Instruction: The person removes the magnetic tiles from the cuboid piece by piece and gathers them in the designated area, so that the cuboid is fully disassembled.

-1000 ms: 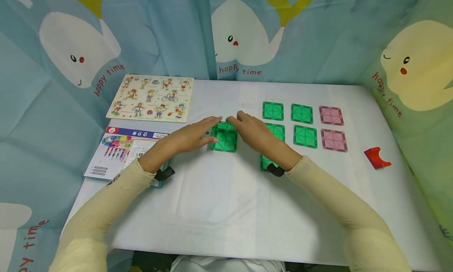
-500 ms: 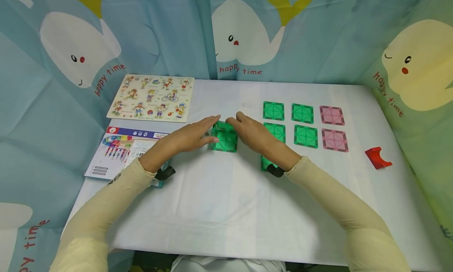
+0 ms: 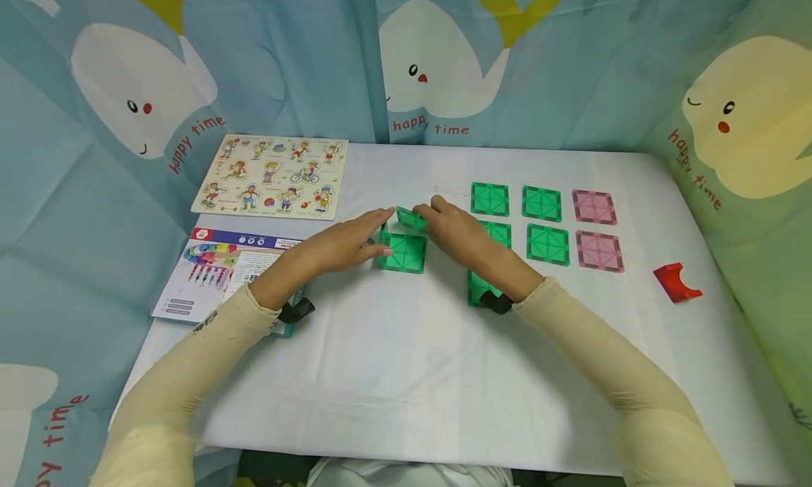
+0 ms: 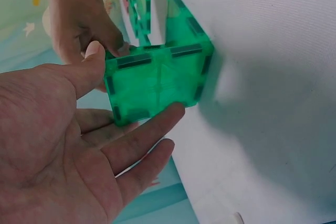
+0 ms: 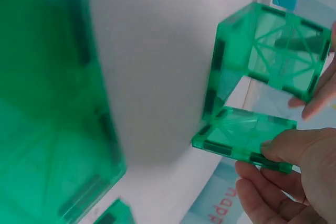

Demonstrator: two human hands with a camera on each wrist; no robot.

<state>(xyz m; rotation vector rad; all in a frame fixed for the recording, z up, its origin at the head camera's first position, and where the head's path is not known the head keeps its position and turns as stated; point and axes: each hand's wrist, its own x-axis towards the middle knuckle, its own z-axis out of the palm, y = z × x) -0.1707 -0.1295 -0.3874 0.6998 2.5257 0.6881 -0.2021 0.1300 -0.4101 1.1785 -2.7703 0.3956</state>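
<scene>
Two clear green magnetic tiles meet at an edge; the front one (image 3: 406, 254) and the left one (image 4: 157, 82) appear to stand upright on the table. My left hand (image 3: 339, 244) holds the left tile between thumb and fingers at its opposite edges, as the left wrist view shows. My right hand (image 3: 458, 233) pinches another green magnetic tile (image 5: 247, 132) by its edge, thumb on one face and fingers on the other. That tile is tilted at the far side of the pair, its far end very close to them; whether it touches cannot be told.
To the right lie flat green tiles (image 3: 548, 244), two pink tiles (image 3: 599, 251) and a red curved piece (image 3: 676, 284). One green tile (image 3: 480, 290) is partly under my right wrist. At left are a picture puzzle board (image 3: 273, 177) and a printed box or booklet (image 3: 209, 275).
My right hand has shifted slightly right and away from me, swinging its green tile outward and opening a gap behind the front tile. My left hand has stayed in place.
</scene>
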